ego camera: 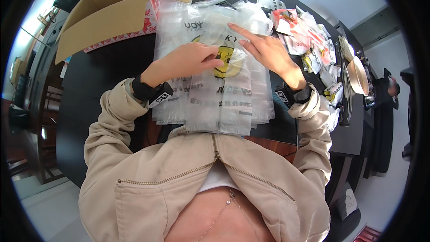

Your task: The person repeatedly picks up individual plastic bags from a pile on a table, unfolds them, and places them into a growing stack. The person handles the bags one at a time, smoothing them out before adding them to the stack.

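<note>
A stack of clear plastic bags (262,101) printed with black writing and a yellow smiling face lies flat before me. The uppermost bag (233,114) is folded lengthwise into a narrower strip over the middle. Over the printed face, my left hand (189,58) rests with bent fingers, thumb and forefinger slightly apart and nothing visible between them. My right hand (267,48) lies over the upper right of the folded bag, fingers spread and forefinger stretched to the plastic. Black bands with printed square markers circle both wrists.
An open cardboard box (107,23) stands at the upper left. Folded plastic bags (302,37) are heaped along the right. Beyond them are a wire whisk (346,90) and a pale bowl (357,75). A remote control (220,0) lies behind the stack. Another person (384,90) is far right.
</note>
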Demonstrator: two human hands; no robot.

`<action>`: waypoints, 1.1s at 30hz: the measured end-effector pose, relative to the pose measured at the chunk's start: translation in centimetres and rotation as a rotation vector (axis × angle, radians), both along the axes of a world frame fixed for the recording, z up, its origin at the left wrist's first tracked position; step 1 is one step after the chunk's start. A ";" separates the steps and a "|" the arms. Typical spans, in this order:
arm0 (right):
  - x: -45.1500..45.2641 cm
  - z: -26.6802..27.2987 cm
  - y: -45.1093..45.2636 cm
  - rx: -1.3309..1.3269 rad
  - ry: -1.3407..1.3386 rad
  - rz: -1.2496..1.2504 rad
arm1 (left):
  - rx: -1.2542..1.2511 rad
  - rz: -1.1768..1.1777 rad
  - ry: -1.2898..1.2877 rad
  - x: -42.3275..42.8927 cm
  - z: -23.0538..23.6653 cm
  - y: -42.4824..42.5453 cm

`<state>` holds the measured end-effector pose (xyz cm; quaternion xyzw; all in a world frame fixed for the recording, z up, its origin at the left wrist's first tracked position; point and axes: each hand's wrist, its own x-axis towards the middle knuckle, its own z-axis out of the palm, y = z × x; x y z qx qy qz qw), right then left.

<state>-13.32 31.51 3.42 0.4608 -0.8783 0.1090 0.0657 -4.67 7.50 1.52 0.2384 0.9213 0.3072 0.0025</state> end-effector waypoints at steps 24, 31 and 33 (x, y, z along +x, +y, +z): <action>0.2 -2.0 4.7 -0.022 0.062 0.073 | -0.265 0.098 0.264 4.2 0.6 -6.6; -4.8 -5.2 8.9 -0.233 -0.026 -0.012 | -0.424 -0.046 -0.062 3.9 -2.6 -5.7; -7.6 -5.9 12.6 -0.097 0.285 -0.375 | -0.423 -0.037 -0.033 4.1 -2.9 -5.8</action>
